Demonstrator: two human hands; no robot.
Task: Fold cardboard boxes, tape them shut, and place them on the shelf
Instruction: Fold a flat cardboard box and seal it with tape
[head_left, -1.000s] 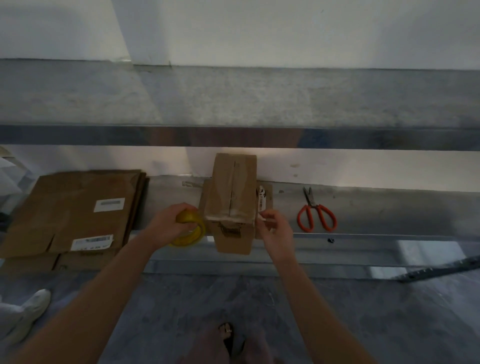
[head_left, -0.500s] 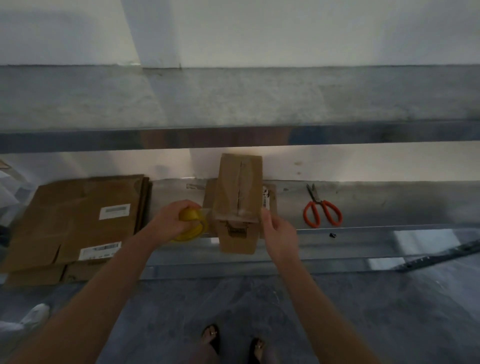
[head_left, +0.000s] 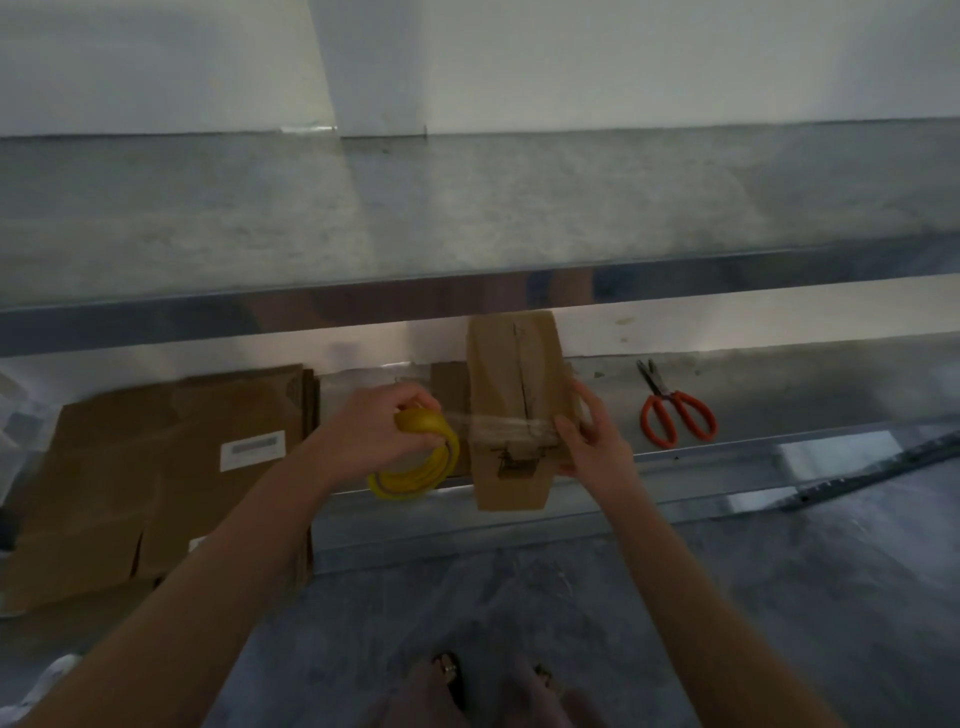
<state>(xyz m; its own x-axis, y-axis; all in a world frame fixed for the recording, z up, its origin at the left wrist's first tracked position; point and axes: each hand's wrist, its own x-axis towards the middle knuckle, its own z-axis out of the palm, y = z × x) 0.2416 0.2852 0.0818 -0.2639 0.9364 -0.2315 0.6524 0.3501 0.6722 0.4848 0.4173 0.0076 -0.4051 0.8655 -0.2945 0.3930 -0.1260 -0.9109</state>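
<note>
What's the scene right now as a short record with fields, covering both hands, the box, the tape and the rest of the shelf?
left hand: holds the yellow tape roll, left of the box
right hand: holds the right side of the box, thumb at the end of the tape strip
tape strip: clear, stretched from the roll across the box
box: folded, at the front of the lower shelf
scissors: red-handled, lying right of the box
flat cardboard stack: lying at the shelf's left

One taped box (head_left: 511, 384), one yellow tape roll (head_left: 410, 480), one pair of scissors (head_left: 665, 397), one stack of flat cardboard (head_left: 171, 457)
</note>
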